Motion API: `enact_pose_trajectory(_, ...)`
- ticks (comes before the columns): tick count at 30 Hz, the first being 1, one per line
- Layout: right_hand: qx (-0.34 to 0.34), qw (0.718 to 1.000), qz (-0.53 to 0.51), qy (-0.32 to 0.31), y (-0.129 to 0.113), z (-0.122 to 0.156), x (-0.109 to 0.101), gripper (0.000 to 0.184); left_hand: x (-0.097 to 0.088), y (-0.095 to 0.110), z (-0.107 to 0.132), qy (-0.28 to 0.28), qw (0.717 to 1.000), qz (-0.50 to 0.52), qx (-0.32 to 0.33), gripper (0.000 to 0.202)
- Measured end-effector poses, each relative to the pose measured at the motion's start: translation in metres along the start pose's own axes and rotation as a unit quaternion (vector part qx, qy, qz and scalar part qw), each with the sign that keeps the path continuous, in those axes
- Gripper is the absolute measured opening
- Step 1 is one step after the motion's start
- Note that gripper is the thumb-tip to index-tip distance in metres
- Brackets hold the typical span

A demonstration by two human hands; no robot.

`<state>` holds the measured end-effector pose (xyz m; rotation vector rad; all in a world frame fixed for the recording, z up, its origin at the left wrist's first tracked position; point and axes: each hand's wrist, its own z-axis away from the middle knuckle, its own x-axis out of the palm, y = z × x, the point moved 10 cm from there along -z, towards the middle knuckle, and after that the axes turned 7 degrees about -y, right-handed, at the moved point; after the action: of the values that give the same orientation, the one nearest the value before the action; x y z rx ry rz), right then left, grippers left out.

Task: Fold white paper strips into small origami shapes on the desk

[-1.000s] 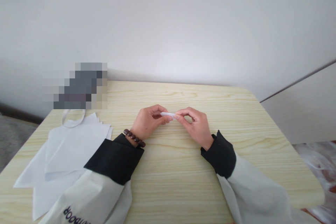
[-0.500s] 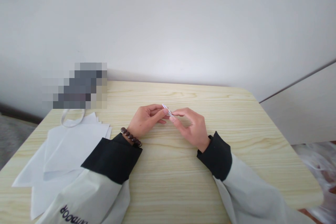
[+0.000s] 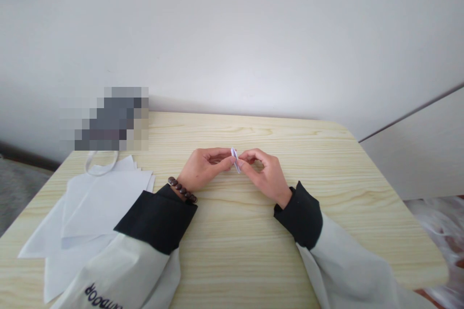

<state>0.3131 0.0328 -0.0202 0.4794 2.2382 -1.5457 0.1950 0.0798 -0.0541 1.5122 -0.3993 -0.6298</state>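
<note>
A small piece of folded white paper (image 3: 235, 158) stands between my fingertips above the middle of the table. From its left side, my left hand (image 3: 208, 166) pinches it with the thumb in front and the fingers behind. My right hand (image 3: 264, 170) grips the other side between thumb and bent forefinger. Part of the paper is covered by my fingertips, so its full shape is hidden. Dark beads circle my left wrist, and both sleeves end in black cuffs.
Loose white sheets (image 3: 105, 203) lie overlapping on the left of the wood-grain table (image 3: 232, 251), partly under my left sleeve. Behind them are a white ring (image 3: 102, 172) and a blurred-out dark object (image 3: 112, 118). A white wall (image 3: 253, 38) borders the table's far edge.
The folded paper has turned more upright and shifted slightly right and down. My left fingers have straightened a little, and my right fingers have curled closer to the paper.
</note>
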Motion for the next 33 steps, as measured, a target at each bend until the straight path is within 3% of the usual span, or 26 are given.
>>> enact_pose_trajectory(15,-0.055,0.988,0.142,0.032,-0.01,0.003,0.003,0.01,0.003,0.029,0.007,0.04,0.976,-0.194,0.088,0.028)
enact_pose_trajectory(20,-0.014,0.994,0.102,0.028,-0.001,0.002,0.004,0.009,0.01,0.037,0.012,0.063,0.945,-0.293,0.129,0.026)
enact_pose_trajectory(26,0.021,0.998,0.05,0.03,0.005,0.003,0.004,0.009,0.014,0.038,0.015,0.105,0.884,-0.439,0.124,0.031)
enact_pose_trajectory(30,0.028,0.999,0.013,0.009,0.008,0.003,0.009,0.008,0.018,0.032,0.012,0.071,0.894,-0.429,0.107,0.03)
enact_pose_trajectory(33,0.02,1.0,0.013,0.006,0.007,0.002,0.01,0.007,0.016,0.029,0.011,0.075,0.903,-0.413,0.095,0.027)
